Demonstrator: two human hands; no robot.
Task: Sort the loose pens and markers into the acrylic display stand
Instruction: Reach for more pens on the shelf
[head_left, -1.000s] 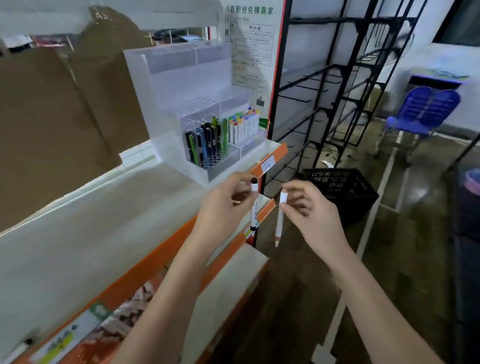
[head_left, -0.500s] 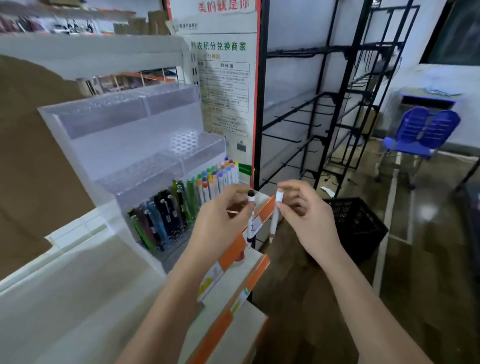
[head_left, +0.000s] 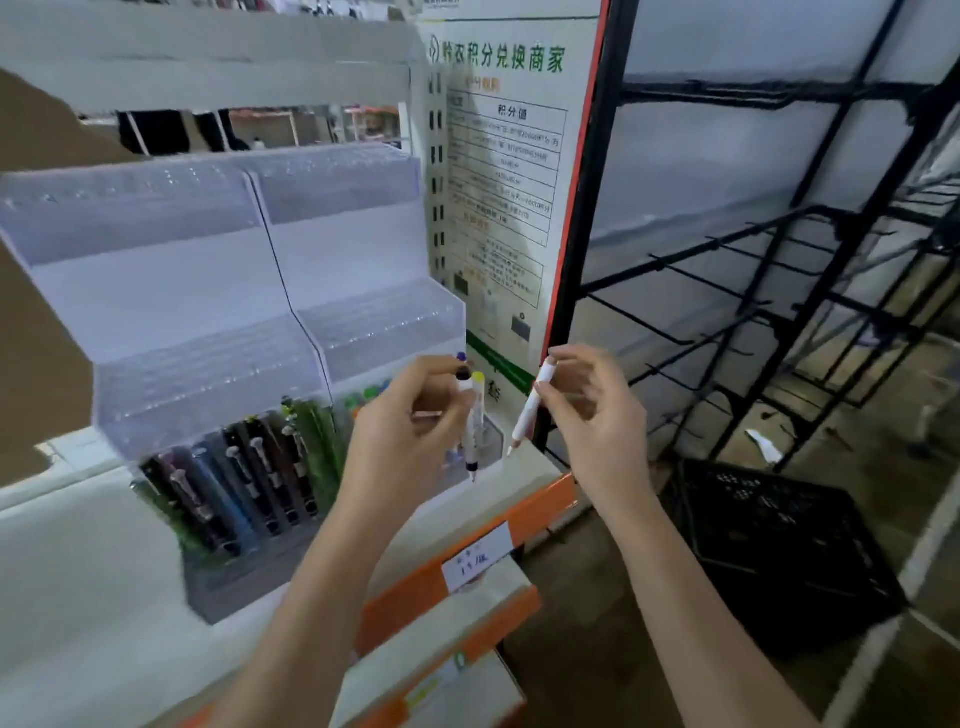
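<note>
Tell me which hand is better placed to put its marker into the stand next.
Probably the left hand: its marker hangs tip-down right before the stand's lower right section, while the right hand holds its marker beside the stand.

1. Clear tiered display stand (head_left: 171, 312) sits on the shelf, dark pens (head_left: 249, 488) upright in its bottom row.
2. Black-capped white marker (head_left: 471, 431) hangs nearly upright before the stand.
3. White pen (head_left: 529, 413) tilts just right of it.

We read green characters 黔农积分兑换商家 atop the poster (head_left: 498, 171) above the right hand (head_left: 597, 415), with 积分值 heading its table; smaller print blurs.
</note>
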